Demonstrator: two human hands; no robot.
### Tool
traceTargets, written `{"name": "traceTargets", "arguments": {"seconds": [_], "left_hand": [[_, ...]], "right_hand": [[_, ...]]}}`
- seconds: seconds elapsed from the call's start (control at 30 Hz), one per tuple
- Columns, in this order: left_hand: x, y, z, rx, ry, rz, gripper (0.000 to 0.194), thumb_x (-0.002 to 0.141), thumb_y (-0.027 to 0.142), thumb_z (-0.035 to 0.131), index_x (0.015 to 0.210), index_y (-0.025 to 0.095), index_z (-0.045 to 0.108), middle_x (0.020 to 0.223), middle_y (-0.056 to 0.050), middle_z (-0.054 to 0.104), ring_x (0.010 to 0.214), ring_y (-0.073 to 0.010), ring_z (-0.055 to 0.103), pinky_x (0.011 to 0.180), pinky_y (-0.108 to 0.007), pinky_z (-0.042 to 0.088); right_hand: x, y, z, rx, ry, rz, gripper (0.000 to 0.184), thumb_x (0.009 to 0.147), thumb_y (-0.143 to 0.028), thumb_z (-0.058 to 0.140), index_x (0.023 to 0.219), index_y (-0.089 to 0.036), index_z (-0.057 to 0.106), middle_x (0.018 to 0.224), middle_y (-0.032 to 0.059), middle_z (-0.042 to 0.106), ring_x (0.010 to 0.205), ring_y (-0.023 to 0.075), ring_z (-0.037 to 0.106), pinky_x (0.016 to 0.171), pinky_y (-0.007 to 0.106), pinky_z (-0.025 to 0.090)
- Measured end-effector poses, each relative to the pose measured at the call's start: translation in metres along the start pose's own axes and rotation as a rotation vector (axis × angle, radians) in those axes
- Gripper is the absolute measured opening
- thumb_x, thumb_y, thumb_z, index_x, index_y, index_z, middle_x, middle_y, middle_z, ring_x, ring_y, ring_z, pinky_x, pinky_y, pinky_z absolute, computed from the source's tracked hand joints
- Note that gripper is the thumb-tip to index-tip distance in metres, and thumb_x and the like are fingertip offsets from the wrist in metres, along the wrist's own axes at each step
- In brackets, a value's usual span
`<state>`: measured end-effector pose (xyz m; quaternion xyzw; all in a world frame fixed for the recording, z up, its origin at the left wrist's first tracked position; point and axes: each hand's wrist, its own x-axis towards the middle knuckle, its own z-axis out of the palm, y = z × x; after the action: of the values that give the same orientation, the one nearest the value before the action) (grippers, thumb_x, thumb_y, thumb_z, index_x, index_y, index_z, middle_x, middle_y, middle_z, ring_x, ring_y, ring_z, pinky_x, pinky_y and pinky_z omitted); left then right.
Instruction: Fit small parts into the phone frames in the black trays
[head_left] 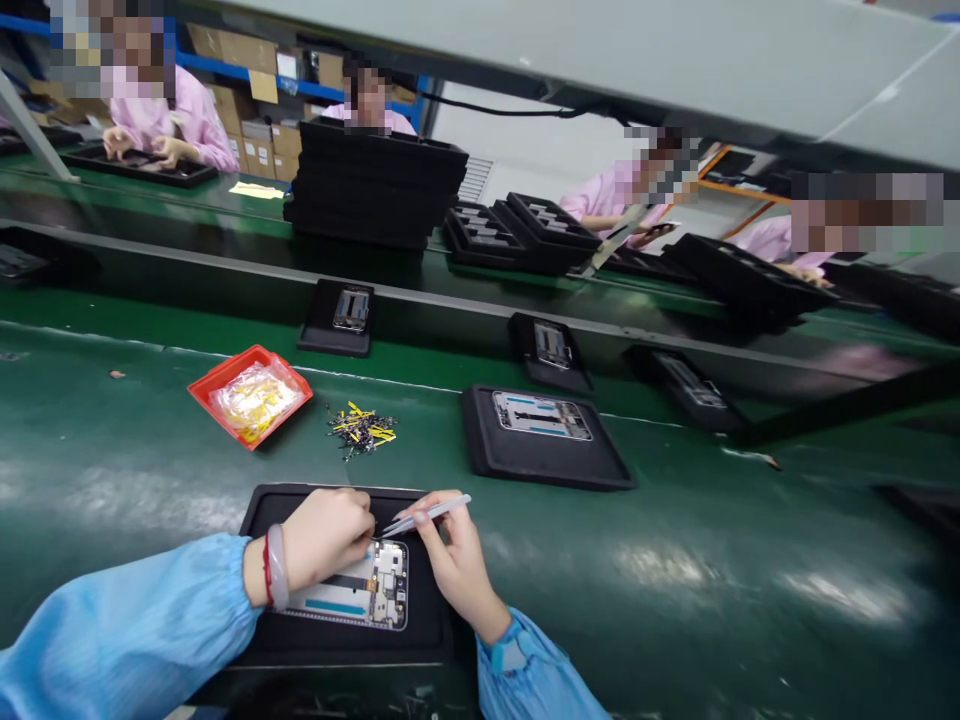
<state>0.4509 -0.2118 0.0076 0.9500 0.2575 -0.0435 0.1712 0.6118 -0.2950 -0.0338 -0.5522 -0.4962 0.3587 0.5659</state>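
Note:
A smartphone mid-frame with exposed circuit board and a flat orange cable lies on a black rubber-edged tray right in front of me. My left hand, with a bangle and red cord at the wrist, rests over the frame's upper edge, its fingertips pinched together. Whether they hold something tiny, I cannot tell. My right hand grips white tweezers, whose tips point left at my left fingertips, just above the phone frame.
A red tray holds a plastic bag of yellow parts, beside a loose pile of small yellow-tagged parts. Other black trays with phone frames sit along the green conveyor belt. Co-workers in pink sit beyond stacked black trays.

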Motion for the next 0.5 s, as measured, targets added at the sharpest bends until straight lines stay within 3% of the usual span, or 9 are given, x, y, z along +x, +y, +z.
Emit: {"name": "traceTargets", "arguments": {"seconds": [0.27,0.5], "left_hand": [[0.007,0.007,-0.011,0.066,-0.116,-0.020,0.017,0.078,0.010,0.055,0.070,0.015,0.070,0.074,-0.008,0.066,0.067,-0.0221,0.065,0.058,-0.027,0.047],[0.007,0.008,-0.014,0.083,-0.146,-0.035,0.017,0.078,0.011,0.055,0.073,0.016,0.071,0.077,-0.007,0.067,0.069,-0.0207,0.065,0.058,-0.025,0.047]], "right_hand": [[-0.002,-0.003,-0.002,-0.177,-0.053,-0.122,0.015,0.091,-0.036,0.053,0.085,-0.022,0.056,0.075,0.0044,0.066,0.071,0.0198,0.067,0.064,0.030,0.052],[-0.003,-0.001,-0.001,-0.206,-0.045,-0.168,0.010,0.091,-0.030,0.052,0.085,-0.022,0.055,0.074,0.0042,0.065,0.069,0.0195,0.066,0.062,0.030,0.052]]}}
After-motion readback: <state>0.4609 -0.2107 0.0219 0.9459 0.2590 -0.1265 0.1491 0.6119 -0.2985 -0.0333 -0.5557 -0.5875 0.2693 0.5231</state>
